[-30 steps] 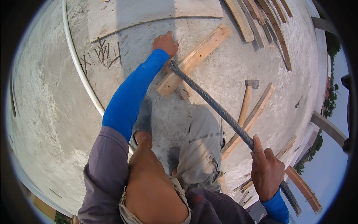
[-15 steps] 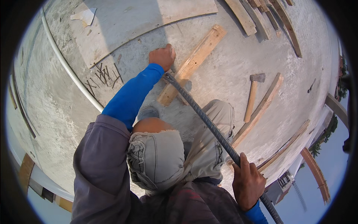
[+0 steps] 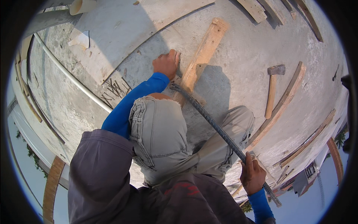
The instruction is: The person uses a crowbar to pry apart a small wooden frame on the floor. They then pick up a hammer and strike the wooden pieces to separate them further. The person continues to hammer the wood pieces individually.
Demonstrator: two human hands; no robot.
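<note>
My right hand (image 3: 253,175) is wrapped round the lower part of a long, ribbed steel bar (image 3: 220,130). The bar slants up to the left across my bent leg. Its dark, shaped far end lies at the near part of a wooden plank (image 3: 203,56). A shorter wood piece shows under the plank there. Just left of the plank, my left hand (image 3: 166,64) is closed with its fingers curled down. What lies inside those fingers, if anything, is hidden. Several rusty nails (image 3: 116,89) lie in a loose heap left of that hand.
A hatchet (image 3: 274,89) with a wooden handle lies on the right beside a long timber strip (image 3: 278,104). A plywood sheet (image 3: 112,33) covers the far left floor. A white pipe (image 3: 69,72) runs along the left. More boards (image 3: 253,9) lie at the far side.
The view has shifted, bringing a grey pipe into the upper left and a shadow beside the plank. Both hands keep their closed shapes, the right still round the bar.
</note>
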